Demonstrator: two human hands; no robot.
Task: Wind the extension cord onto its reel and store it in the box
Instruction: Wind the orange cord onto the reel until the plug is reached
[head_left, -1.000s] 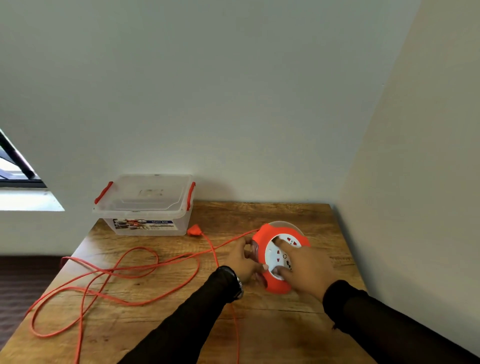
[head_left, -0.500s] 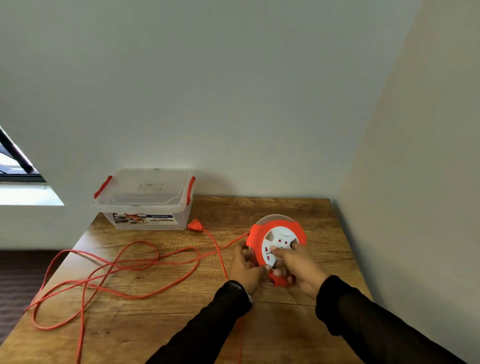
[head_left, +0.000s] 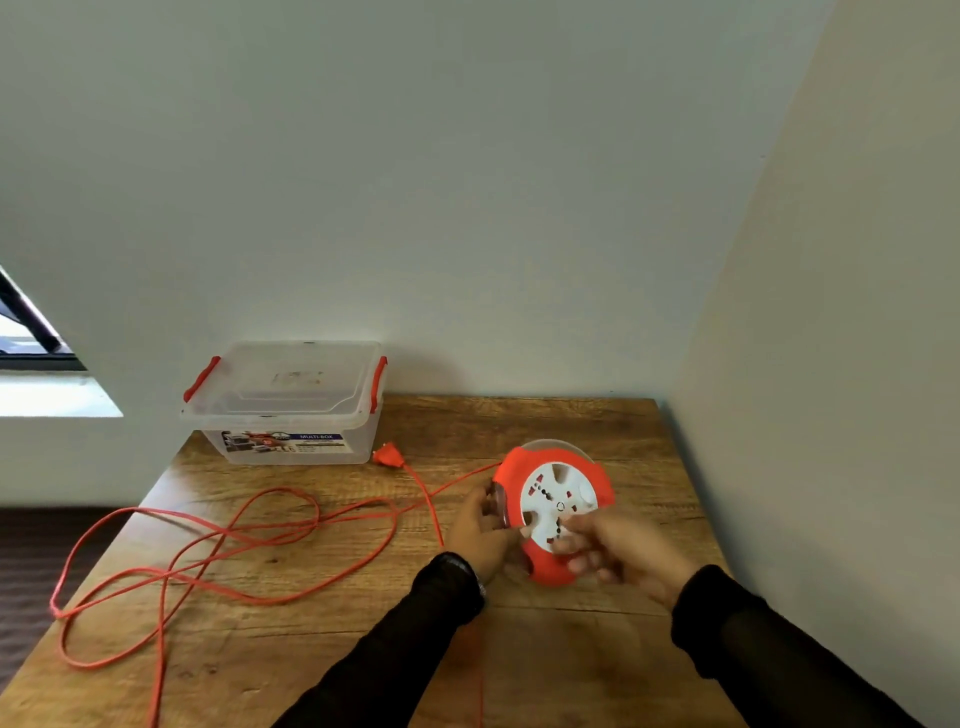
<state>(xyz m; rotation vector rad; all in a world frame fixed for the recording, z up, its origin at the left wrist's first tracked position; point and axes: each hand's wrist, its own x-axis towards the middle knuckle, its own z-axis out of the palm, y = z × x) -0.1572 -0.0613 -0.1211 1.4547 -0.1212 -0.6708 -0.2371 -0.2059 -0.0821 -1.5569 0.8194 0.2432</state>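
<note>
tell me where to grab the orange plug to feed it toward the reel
Pinch the plug by its wide body from above. It lies flat on the table beside the box, cord trailing toward you, with open space on its near and right sides.

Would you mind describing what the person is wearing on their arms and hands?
Both arms are covered by long black sleeves reaching the wrists. The left hand and right hand are bare, without gloves. A dark wristwatch shows at the left cuff; its details are too small to make out.
</note>
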